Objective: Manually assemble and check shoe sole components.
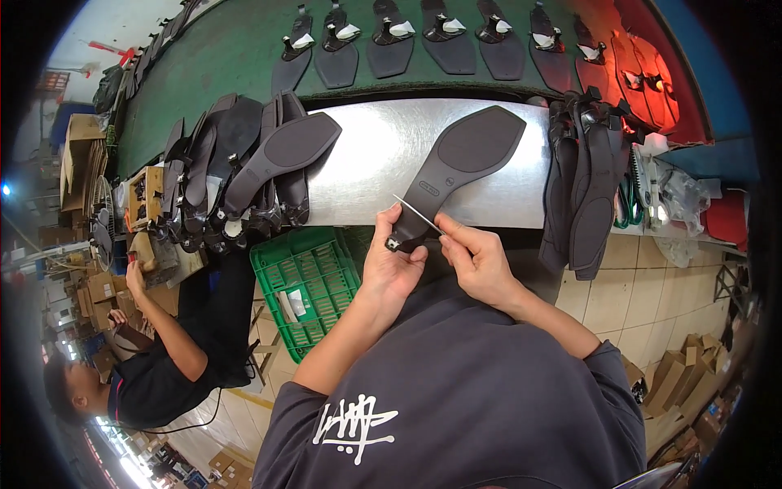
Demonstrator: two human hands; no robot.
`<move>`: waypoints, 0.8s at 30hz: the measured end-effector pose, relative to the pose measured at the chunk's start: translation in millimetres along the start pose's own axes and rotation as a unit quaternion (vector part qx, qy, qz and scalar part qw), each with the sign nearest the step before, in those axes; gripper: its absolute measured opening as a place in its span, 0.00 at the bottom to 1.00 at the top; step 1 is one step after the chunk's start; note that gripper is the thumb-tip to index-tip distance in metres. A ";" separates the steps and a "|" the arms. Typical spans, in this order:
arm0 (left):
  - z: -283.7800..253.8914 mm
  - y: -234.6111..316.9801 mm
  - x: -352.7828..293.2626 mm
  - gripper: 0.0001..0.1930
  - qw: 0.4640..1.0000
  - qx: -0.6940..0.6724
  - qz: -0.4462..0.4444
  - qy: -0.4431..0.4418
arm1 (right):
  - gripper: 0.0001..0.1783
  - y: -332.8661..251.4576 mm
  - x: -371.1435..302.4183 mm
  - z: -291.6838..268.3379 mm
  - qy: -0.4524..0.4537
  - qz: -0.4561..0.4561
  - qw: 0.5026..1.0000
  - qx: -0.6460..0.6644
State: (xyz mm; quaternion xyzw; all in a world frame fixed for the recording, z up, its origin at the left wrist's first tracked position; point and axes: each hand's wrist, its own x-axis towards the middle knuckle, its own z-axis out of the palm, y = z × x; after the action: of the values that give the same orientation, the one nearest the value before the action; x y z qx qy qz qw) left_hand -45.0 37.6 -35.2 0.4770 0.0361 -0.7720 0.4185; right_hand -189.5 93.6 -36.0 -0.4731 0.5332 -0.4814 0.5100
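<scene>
- So, your left hand [389, 273] grips the shoe [476, 143] at its heel end, underside up.
- Your right hand [482, 265] pinches a thin stick [417, 212] across it.
- Shoe extends over the metal table [366, 179], between left pile [285, 155] and right pile [595, 175].

Pale tiles [612, 292] cover the floor [656, 289]; red light [631, 28] glows.

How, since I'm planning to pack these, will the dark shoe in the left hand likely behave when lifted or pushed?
The shoe is probably light: the left hand grips it near its heel end. It seems fairly stiff, showing no fold. On the shiny metal surface, it might slide.
</scene>
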 end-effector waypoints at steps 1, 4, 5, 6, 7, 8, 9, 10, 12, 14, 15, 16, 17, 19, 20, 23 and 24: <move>3.3 1.2 -2.4 0.09 0.999 -0.015 -0.028 -0.014 | 0.19 -1.4 0.1 -1.1 -0.002 0.018 1.000 0.022; 6.7 3.0 -3.9 0.09 0.996 -0.030 -0.073 -0.037 | 0.18 0.0 0.8 -5.9 0.007 0.053 0.991 0.123; 7.3 4.0 -3.9 0.08 0.994 -0.030 -0.091 -0.046 | 0.18 0.0 2.6 -7.6 0.007 0.084 0.986 0.145; 9.4 5.2 -4.1 0.08 0.994 -0.031 -0.089 -0.047 | 0.18 -2.5 4.8 -10.2 0.006 0.084 0.986 0.145; 12.4 6.2 -4.5 0.08 0.994 -0.027 -0.093 -0.047 | 0.19 -7.4 7.1 -13.8 -0.017 0.151 0.965 0.212; 13.9 7.0 -4.8 0.08 0.994 -0.022 -0.096 -0.048 | 0.20 -11.0 9.5 -16.7 -0.039 0.216 0.935 0.278; 10.4 7.9 -2.8 0.08 0.994 -0.023 -0.095 -0.049 | 0.20 -12.3 11.6 -18.6 -0.054 0.240 0.920 0.305; 6.3 9.6 0.5 0.09 0.995 -0.028 -0.084 -0.054 | 0.20 -13.4 11.7 -21.3 -0.055 0.238 0.921 0.304; 6.3 10.9 2.1 0.10 0.995 -0.035 -0.070 -0.059 | 0.24 -16.2 11.1 -25.1 -0.094 0.244 0.898 0.355; 15.2 12.6 -0.6 0.14 0.999 -0.009 0.040 0.015 | 0.27 -29.1 6.6 -23.1 -0.123 0.235 0.918 0.295; 13.3 14.2 2.3 0.14 0.999 -0.011 0.043 0.015 | 0.31 -33.1 5.2 -21.9 -0.148 0.226 0.934 0.234; 10.0 14.3 5.6 0.18 0.994 0.028 0.101 -0.016 | 0.37 -33.2 4.3 -21.2 -0.185 0.218 0.932 0.220; 8.9 14.9 7.0 0.23 0.984 0.067 0.157 -0.047 | 0.37 -33.3 3.0 -17.9 -0.183 0.218 0.932 0.223; 13.9 13.7 4.8 0.26 0.972 0.103 0.211 -0.024 | 0.38 -31.7 3.2 -12.1 -0.182 0.219 0.932 0.225; 16.5 12.4 4.3 0.31 0.955 0.139 0.263 -0.001 | 0.38 -29.9 4.0 -10.5 -0.177 0.234 0.928 0.229; 13.4 6.5 11.7 0.33 0.936 0.157 0.315 0.010 | 0.37 -25.6 3.7 -5.8 -0.162 0.246 0.925 0.241; 13.1 5.6 12.1 0.34 0.926 0.162 0.342 0.008 | 0.36 -24.9 3.0 -4.2 -0.151 0.244 0.925 0.248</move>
State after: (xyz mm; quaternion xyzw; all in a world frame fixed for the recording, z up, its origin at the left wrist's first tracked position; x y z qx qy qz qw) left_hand -52.8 20.6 -35.4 0.5278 -0.2513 -0.5733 0.5742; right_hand -193.6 88.6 -11.4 -0.2540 0.4121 -0.3821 0.7872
